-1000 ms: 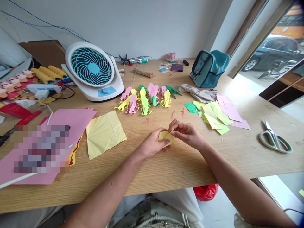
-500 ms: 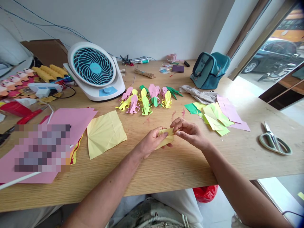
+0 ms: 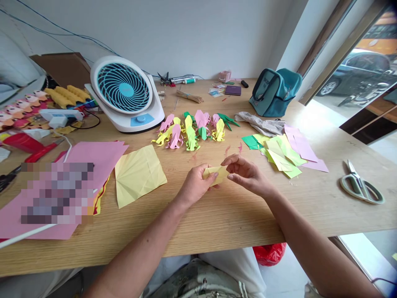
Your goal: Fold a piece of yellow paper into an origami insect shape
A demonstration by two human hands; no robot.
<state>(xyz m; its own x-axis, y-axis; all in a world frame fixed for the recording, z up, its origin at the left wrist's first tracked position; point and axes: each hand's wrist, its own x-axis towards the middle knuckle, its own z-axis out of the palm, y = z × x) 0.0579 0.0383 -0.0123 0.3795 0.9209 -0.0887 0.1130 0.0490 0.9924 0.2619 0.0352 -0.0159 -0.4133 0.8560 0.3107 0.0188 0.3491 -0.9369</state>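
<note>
A small folded piece of yellow paper [image 3: 219,174] is held above the table by my left hand [image 3: 198,182], its thumb pressed on top and the fingers mostly hidden beneath. Close by the paper's right edge is my right hand [image 3: 246,174], thumb and fingertips apart. Left of my hands lies a creased yellow sheet [image 3: 141,177], spread on the table. Beyond them stand several folded paper figures [image 3: 190,132] in pink, yellow and green.
Paper scraps [image 3: 281,153] and a grey cloth [image 3: 260,123] lie to the right, with scissors [image 3: 361,184] farther out. A fan [image 3: 127,93] stands back left, near pink sheets [image 3: 102,159]. A teal bag [image 3: 274,93] is at the back right.
My right thumb and fingertips have parted from the paper's right edge, which they were pinching. The left hand still grips the paper, which now looks flatter.
</note>
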